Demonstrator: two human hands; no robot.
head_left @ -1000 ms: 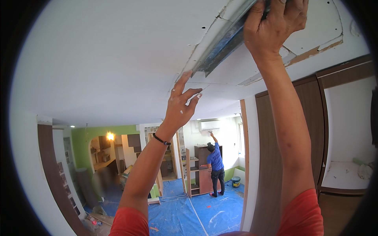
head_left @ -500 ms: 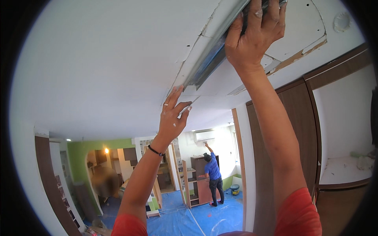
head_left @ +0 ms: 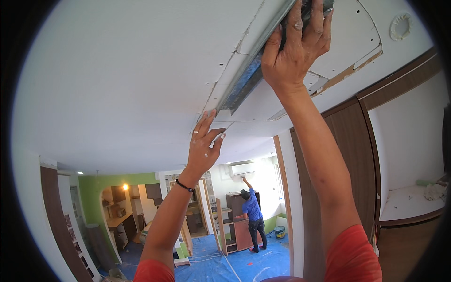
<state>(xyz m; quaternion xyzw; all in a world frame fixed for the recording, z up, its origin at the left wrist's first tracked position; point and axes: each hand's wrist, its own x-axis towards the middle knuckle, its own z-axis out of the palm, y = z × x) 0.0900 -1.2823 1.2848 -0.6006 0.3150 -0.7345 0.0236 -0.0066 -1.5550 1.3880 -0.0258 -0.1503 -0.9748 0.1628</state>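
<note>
Right hand (head_left: 292,57): your grip is curled around the metal channel (head_left: 246,79); keep pressure even.
Left hand (head_left: 204,149): fingertips beside its end; cannot tell if grip holds anything.

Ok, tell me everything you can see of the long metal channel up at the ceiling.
The metal channel is long, straight and narrow, with raised edges and a shiny grey, metallic look; its inner face looks partly bluish. It slants along the white ceiling toward the picture's upper edge. The right hand grips it and hides part of it. Its near end lies at the left hand's fingertips; whether they touch it is unclear.
</note>
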